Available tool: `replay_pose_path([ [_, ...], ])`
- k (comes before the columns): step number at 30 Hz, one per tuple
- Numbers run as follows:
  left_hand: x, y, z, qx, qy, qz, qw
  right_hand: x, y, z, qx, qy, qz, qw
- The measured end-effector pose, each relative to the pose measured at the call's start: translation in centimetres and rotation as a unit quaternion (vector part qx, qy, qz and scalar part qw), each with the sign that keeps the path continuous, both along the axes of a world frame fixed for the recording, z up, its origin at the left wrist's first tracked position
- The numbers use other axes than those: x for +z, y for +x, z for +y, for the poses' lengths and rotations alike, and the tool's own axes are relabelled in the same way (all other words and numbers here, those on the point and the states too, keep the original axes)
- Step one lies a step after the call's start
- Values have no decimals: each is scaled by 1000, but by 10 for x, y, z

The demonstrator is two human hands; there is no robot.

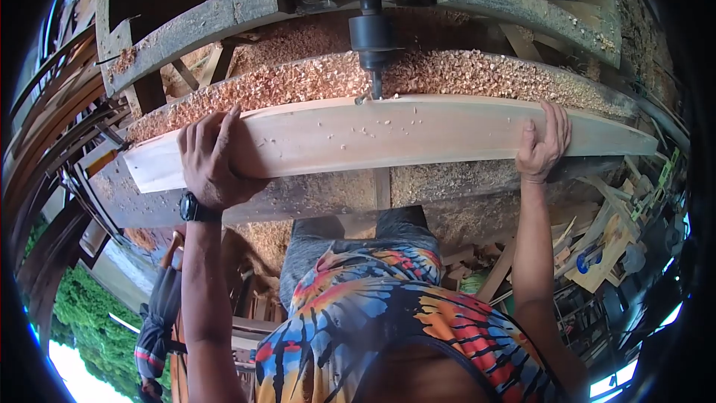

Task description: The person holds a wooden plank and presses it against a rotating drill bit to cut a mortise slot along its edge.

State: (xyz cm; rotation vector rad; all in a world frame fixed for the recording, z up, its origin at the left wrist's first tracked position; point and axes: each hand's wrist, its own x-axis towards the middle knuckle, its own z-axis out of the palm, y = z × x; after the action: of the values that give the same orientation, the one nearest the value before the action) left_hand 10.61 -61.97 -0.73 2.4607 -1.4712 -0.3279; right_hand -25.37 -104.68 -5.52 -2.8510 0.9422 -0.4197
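Observation:
A long, pale wooden plank [328, 142] lies across the work table, its far edge against a spindle cutter bit [376, 85] hanging from a dark chuck [371, 37]. My left hand [211, 157], with a black watch at the wrist, grips the plank near its left end, fingers reaching over the top. Toward the other end, my right hand [545, 142] is closed on the plank, its fingers over the far edge. Loose chips are scattered on the wood, and a small notch shows beside the bit.
Wood shavings [298, 78] are heaped behind the plank. A thick wooden beam [201, 26] crosses behind the spindle. Boards [52, 127] are stacked at left, and another person [158, 321] is at lower left. Offcuts [604, 246] lie at right.

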Motion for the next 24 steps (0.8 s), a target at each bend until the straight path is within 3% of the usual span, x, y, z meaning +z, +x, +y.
replay_pose_path([
  [10,4,-61,40,35,24,11,999,8,-34,24,17,27,7,999],
  [24,4,-16,19,4,18,14,1000,4,-9,14,13,14,-4,1000],
])
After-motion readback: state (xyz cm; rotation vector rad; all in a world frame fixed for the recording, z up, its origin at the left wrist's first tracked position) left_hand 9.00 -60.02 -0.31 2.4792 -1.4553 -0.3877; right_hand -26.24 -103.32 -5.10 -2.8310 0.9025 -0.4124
